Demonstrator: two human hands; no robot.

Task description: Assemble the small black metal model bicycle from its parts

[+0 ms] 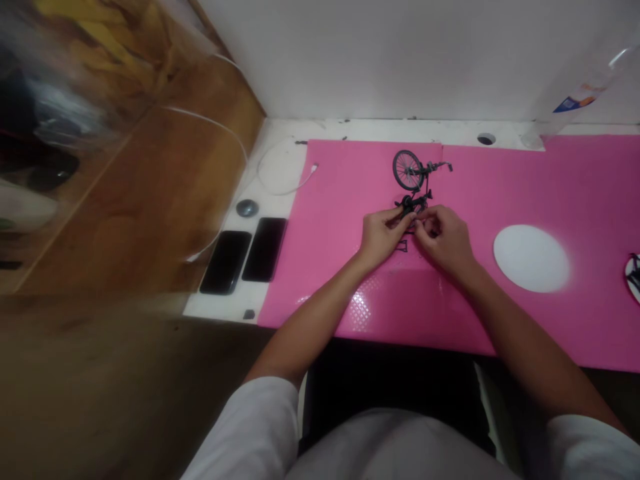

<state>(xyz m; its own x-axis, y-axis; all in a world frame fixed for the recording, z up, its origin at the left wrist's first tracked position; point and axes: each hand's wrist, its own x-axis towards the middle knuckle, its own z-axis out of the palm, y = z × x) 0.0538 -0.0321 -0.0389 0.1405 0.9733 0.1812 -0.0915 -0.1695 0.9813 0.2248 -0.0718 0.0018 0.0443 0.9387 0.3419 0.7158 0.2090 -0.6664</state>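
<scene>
A small black model bicycle (427,181) lies on the pink mat, its one visible spoked wheel (407,170) at the far end and handlebars to the right. My left hand (384,233) is closed on the near part of the bicycle frame, thumb and fingers pinching it. Against it, my right hand (445,239) has its fingertips pinched together at the same part; whatever sits between them is too small to make out. Just below the fingers lies a small black frame-shaped piece (402,246), with a few tiny bits near it.
Left of the pink mat (345,180) are two dark phones (226,262), a round dark disc (247,208) and a white cable (286,193). To the right lie a white round plate (531,258) and, at the edge, another dish with black parts (634,277). A clear bottle (583,100) leans at back right.
</scene>
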